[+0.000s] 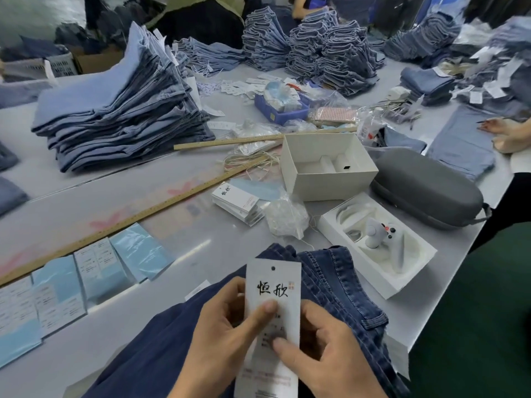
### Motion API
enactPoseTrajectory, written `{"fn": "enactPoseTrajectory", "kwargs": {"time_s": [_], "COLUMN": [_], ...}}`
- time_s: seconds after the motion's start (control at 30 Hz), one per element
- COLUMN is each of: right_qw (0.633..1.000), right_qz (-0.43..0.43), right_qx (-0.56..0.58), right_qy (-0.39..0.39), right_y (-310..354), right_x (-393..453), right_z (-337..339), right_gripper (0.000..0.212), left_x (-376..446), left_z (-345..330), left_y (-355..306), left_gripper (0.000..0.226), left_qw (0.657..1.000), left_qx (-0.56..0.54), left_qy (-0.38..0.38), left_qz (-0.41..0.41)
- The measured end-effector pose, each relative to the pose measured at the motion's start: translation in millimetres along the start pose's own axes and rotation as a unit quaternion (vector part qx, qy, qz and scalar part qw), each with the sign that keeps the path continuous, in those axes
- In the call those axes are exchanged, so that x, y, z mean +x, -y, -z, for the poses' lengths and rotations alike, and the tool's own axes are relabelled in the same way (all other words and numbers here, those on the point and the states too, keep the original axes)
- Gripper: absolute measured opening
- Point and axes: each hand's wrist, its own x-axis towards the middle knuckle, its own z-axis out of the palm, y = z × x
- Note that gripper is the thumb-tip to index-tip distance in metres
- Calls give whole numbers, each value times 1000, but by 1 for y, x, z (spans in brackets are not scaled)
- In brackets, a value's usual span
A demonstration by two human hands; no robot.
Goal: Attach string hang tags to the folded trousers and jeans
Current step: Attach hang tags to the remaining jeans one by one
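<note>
Head view shows the left hand (227,334) and right hand (321,357) together at 6 o'clock, both pinching a white hang tag (273,285) above dark folded jeans (339,285) on the grey table (184,242), apparently with no string through its punched hole.

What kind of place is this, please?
Probably a garment finishing or packing workshop. Tall stacks of folded jeans cover a long work table, a pile of hang tags lies ready, and both hands hold a hang tag over dark jeans.
</note>
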Motion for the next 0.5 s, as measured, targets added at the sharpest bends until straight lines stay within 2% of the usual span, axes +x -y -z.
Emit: {"fn": "enactPoseTrajectory", "kwargs": {"time_s": [0.1,0.17,0.23,0.3,0.37,0.4,0.43,0.5], "right_qw": [995,991,981,953,931,926,920,900], "right_qz": [-10,25,89,138,119,85,48,-16], "right_qx": [-72,-127,-146,-158,-167,-197,-260,-404], "right_qy": [66,45,-86,-217,-302,-312,-289,-165], "right_y": [2,9,11,6,-11,-25,-41,-78], "right_x": [-1,4,16,39,78,101,124,165], "right_z": [7,17,40,74,114,133,150,172], "right_gripper": [47,37,27,16,7,6,8,13], "left_x": [11,22,30,35,40,43,48,61], "left_z": [-4,-8,-5,1,4,3,1,-5], "left_y": [-4,-6,-6,-9,-12,-13,-14,-18], "left_gripper": [17,15,15,16,16,16,16,17], "left_qw": [999,995,992,991,992,991,991,991], "left_qx": [5,-12,-13,-1,0,2,8,16], "left_qy": [-32,-92,-128,-134,-129,-130,-132,-131], "left_qz": [-25,-24,-10,-2,3,6,10,17]}}
